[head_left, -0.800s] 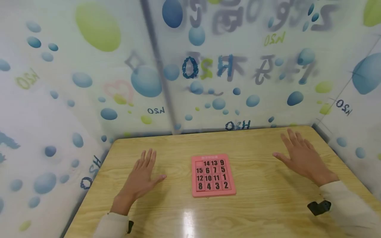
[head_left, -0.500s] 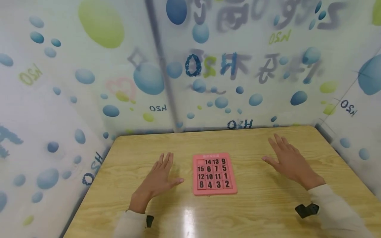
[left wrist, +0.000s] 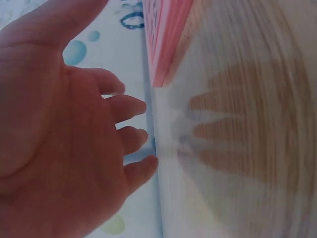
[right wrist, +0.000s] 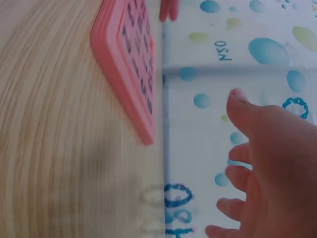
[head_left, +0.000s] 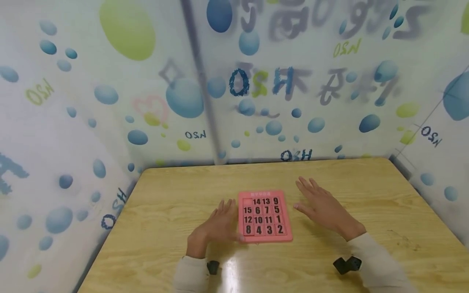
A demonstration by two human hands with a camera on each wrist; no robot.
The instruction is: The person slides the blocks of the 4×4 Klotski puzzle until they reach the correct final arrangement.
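Observation:
A pink sliding number puzzle (head_left: 265,217) lies flat on the wooden table, its numbered tiles facing up and one gap at the top left corner. My left hand (head_left: 218,224) is just left of it, thumb over the lower left corner in the head view; whether it touches cannot be told. In the left wrist view the left hand (left wrist: 64,129) has relaxed fingers and holds nothing. To the right of the puzzle my right hand (head_left: 326,209) hovers apart from it. The right wrist view shows that right hand (right wrist: 277,168) with loose fingers, and the puzzle's edge (right wrist: 119,74) beyond.
The wooden table (head_left: 176,187) reaches back to a patterned wall (head_left: 256,138) with painted bubbles and letters. Side walls stand left and right. A dark wrist device (head_left: 347,265) sits at the right sleeve, another dark device (head_left: 213,267) at the left.
Both hands have moved inward toward the puzzle, the left hand going right and the right hand going left. The puzzle stays in place on the table.

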